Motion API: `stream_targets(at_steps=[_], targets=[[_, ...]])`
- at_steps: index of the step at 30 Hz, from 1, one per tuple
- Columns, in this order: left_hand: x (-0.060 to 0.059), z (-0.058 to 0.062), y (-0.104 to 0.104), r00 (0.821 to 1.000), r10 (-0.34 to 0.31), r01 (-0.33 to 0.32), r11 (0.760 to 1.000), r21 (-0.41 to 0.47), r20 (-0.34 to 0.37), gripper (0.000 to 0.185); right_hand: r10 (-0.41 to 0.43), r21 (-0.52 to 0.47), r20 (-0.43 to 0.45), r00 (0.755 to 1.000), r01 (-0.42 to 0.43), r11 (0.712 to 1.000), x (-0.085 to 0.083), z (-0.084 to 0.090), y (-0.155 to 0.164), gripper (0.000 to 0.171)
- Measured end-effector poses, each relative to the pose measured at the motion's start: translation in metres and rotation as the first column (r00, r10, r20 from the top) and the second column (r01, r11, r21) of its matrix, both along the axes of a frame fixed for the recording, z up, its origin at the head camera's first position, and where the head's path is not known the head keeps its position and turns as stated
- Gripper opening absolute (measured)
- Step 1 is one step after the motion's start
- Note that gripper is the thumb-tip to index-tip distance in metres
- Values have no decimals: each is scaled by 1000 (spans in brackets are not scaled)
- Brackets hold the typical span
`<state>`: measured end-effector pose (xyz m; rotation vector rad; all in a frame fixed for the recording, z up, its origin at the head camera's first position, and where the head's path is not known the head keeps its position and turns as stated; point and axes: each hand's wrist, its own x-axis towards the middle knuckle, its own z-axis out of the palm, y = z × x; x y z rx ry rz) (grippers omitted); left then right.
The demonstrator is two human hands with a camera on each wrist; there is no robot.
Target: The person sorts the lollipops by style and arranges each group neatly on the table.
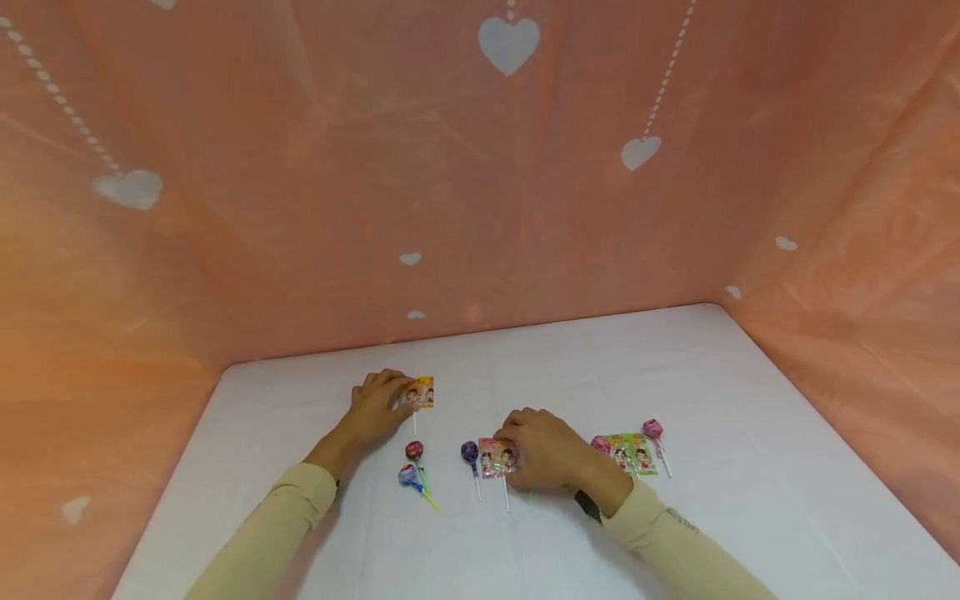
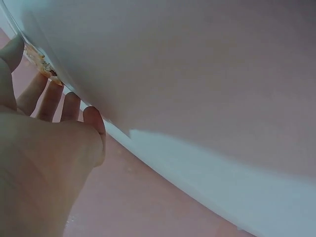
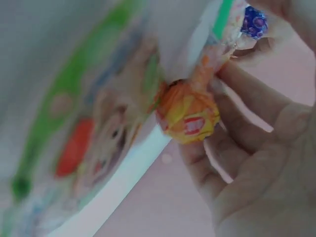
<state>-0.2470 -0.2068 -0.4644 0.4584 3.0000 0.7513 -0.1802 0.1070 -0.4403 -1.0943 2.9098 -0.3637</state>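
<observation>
**Hand positions over the lollipop layout**

I read the left hand [image 1: 375, 408] first. Its fingertips lie on the left edge of the yellow flat lollipop [image 1: 421, 392], which sits left of frame centre on the white table [image 1: 712, 375]. The fingers are gently bent and close together, and the thumb is not visible in the head view. In the left wrist view the fingers [image 2: 49, 98] reach toward an orange-yellow scrap at the upper left of the frame; I cannot tell whether they pinch the wrapper or only press on it.

The right hand [image 1: 547, 450] sits at lower centre of the head view. Its fingers are curled down over the right edge of the pink flat lollipop [image 1: 497, 457], whose white stick points toward the bottom of the frame. In the right wrist view the curled fingers [image 3: 237, 123] close around an orange round lollipop [image 3: 188, 112] at frame centre, with a green stick running to the upper edge. The hand hides this lollipop in the head view.

Outward from the hands:
- A purple round lollipop [image 1: 469, 452] lies just left of the pink one.
- A red round lollipop [image 1: 414, 451] and a blue round lollipop [image 1: 408, 477] lie below the left hand.
- Green flat lollipops [image 1: 632, 454] and a pink round lollipop [image 1: 652, 429] lie right of the right hand.

A peach curtain with white hearts [image 1: 510, 42] encloses the table.
</observation>
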Motion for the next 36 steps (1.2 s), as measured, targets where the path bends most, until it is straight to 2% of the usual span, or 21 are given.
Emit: stream_targets(at_steps=[5, 11, 19, 27, 32, 36], targets=[[2, 1, 1, 1000, 9, -9, 1000, -14, -7, 49, 49, 6, -50, 998, -49, 999, -5, 6, 3, 50], [1, 2, 2, 1000, 16, -16, 1000, -19, -6, 50, 68, -14, -24, 997, -69, 998, -13, 21, 9, 51], [1, 2, 0, 1000, 19, -19, 1000, -15, 9, 51, 95, -50, -15, 995, -96, 994, -28, 31, 22, 51], [6, 5, 2, 1000, 19, -18, 1000, -10, 21, 51, 85, -67, 9, 996, -84, 994, -41, 32, 32, 51], [6, 7, 4, 1000, 19, -19, 1000, 4, 11, 50, 97, -64, -14, 995, -98, 993, -51, 31, 38, 51], [4, 2, 5, 1000, 15, -15, 1000, 4, 8, 49, 94, -76, -38, 995, -97, 992, -60, 30, 47, 50]])
